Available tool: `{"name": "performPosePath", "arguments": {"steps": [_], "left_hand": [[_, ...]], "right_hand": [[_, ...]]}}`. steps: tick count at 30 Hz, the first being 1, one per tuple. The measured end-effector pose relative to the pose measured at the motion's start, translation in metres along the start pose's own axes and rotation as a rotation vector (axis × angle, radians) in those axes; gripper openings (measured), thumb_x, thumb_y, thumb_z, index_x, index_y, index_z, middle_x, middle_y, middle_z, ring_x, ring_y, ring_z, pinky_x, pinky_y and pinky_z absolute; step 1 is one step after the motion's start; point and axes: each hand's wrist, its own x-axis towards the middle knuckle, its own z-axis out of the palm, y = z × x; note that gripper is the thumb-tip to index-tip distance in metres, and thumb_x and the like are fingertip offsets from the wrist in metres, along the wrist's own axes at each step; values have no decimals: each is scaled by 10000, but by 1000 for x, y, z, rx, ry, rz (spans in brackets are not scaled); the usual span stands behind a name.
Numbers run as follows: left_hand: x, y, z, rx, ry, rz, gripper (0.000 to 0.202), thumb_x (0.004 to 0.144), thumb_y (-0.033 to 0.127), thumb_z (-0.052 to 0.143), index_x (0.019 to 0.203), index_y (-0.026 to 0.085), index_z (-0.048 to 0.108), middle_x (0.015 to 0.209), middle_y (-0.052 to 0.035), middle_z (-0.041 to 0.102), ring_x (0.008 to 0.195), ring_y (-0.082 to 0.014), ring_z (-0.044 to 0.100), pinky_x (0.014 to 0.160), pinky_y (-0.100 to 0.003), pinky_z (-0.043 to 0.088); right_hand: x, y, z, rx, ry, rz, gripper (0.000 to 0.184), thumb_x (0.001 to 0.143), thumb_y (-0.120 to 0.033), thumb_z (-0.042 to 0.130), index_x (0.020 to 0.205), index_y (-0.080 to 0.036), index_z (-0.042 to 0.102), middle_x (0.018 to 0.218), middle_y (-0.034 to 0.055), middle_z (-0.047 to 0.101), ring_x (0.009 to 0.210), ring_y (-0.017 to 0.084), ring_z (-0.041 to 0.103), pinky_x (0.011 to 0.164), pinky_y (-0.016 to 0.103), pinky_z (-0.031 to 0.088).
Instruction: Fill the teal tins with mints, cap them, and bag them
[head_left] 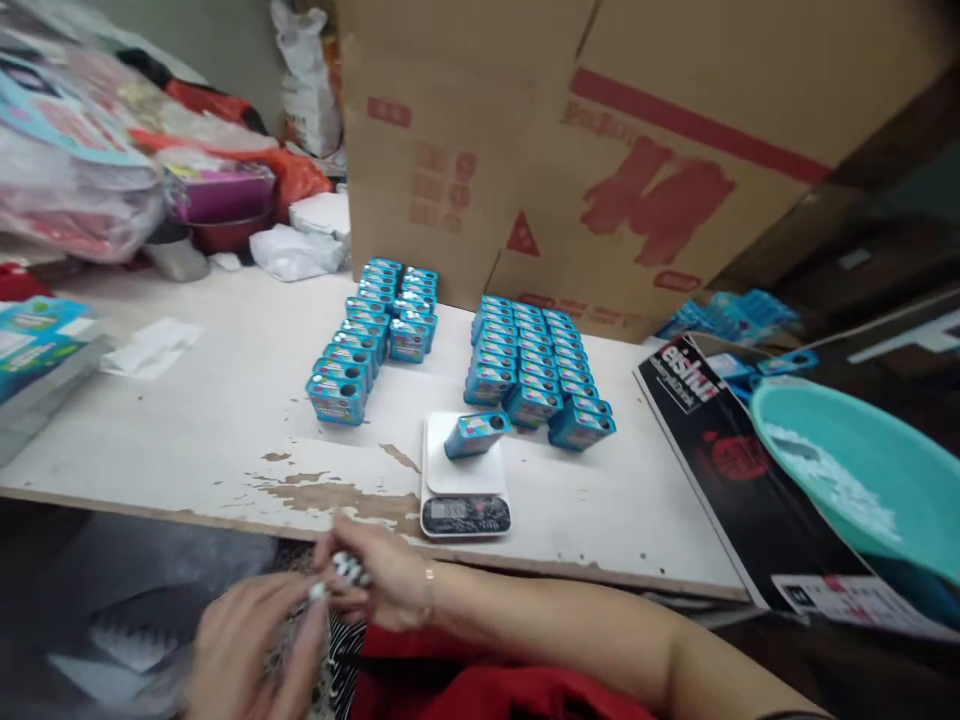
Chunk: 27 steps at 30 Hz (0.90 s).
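Note:
My right hand (390, 575) is curled around several small white pellets (347, 568), just in front of the table edge. Beside it, my left hand (251, 645) is blurred and pinches one white pellet (317, 592) between thumb and fingers. On the table ahead stands a white digital scale (465, 480) with a lit display I cannot read clearly. One small blue box (477, 433) with a dark round spot on top rests on its platform. Similar blue boxes stand in rows behind it, a left group (337, 395) and a right group (532, 400).
A teal basin (892, 450) holding white pieces is at the right, by a black box flap (705, 450). A large cardboard box (480, 150) stands along the back. Plastic bags (67, 180) and a blue-green carton (45, 350) lie at the left.

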Motion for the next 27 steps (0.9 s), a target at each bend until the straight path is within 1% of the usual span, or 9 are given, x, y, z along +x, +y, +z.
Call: {"name": "performPosePath", "arguments": {"steps": [3, 6, 8, 10, 12, 16, 20, 24, 27], "left_hand": [[9, 51, 34, 28, -353, 252, 147, 887, 249, 554, 1019, 253, 621, 905, -18, 632, 847, -174, 573, 760, -323, 419], [2, 88, 64, -27, -632, 321, 208, 900, 263, 552, 1102, 250, 598, 952, -32, 626, 883, -178, 566, 786, -328, 438], [-3, 100, 75, -71, -719, 338, 206, 912, 277, 546, 1111, 245, 588, 983, -39, 631, 910, -180, 569, 809, -326, 452], [1, 103, 80, -92, -703, 328, 164, 933, 285, 518, 1072, 236, 590, 988, -43, 634, 927, -177, 578, 827, -317, 465], [17, 100, 83, -67, -606, 310, 166, 943, 307, 499, 1063, 229, 585, 1017, -56, 623, 976, -187, 576, 861, -326, 471], [83, 88, 105, 142, -430, 389, 389, 909, 404, 534, 1249, 218, 501, 1206, -110, 539, 1144, -246, 511, 986, -411, 427], [153, 78, 145, 477, -533, 441, 704, 805, 499, 627, 1378, 174, 375, 1354, -166, 469, 1216, -337, 463, 985, -485, 405], [192, 87, 177, 556, -736, 488, 506, 839, 456, 544, 1251, 171, 472, 1161, -128, 604, 1013, -283, 585, 857, -391, 465], [205, 107, 201, 505, -690, 645, 476, 858, 487, 480, 1202, 159, 491, 1053, -121, 619, 945, -282, 593, 806, -390, 465]], "right_hand": [[-82, 13, -38, 220, 97, 54, 473, 939, -601, 351, 712, -196, 443, 444, -76, 396, 320, 53, 255, 340, 159, 91], [-141, 35, -78, 281, 280, 1, 398, 951, -485, 431, 713, -169, 478, 474, -64, 437, 325, 32, 247, 337, 153, 64], [-170, 51, -101, 313, 343, -70, 334, 925, -421, 502, 732, -148, 515, 507, -54, 464, 341, 19, 256, 343, 148, 72], [-193, 64, -120, 359, 378, -177, 264, 860, -381, 592, 770, -137, 551, 536, -48, 485, 359, 16, 281, 351, 149, 89], [-212, 75, -136, 404, 418, -294, 232, 775, -344, 667, 817, -134, 578, 557, -45, 505, 372, 18, 306, 359, 156, 104], [-233, 79, -164, 414, 507, -491, 330, 679, -339, 735, 898, -141, 589, 596, -46, 530, 384, 16, 317, 376, 167, 111], [-242, 70, -182, 346, 581, -616, 427, 684, -457, 755, 919, -163, 555, 588, -73, 492, 379, 7, 282, 390, 172, 68], [-256, 72, -191, 288, 623, -678, 416, 702, -507, 738, 821, -164, 535, 535, -98, 423, 373, 2, 231, 396, 182, 79], [-268, 87, -191, 207, 613, -576, 425, 722, -547, 702, 777, -151, 557, 490, -108, 386, 360, 5, 202, 388, 193, 95]]}}
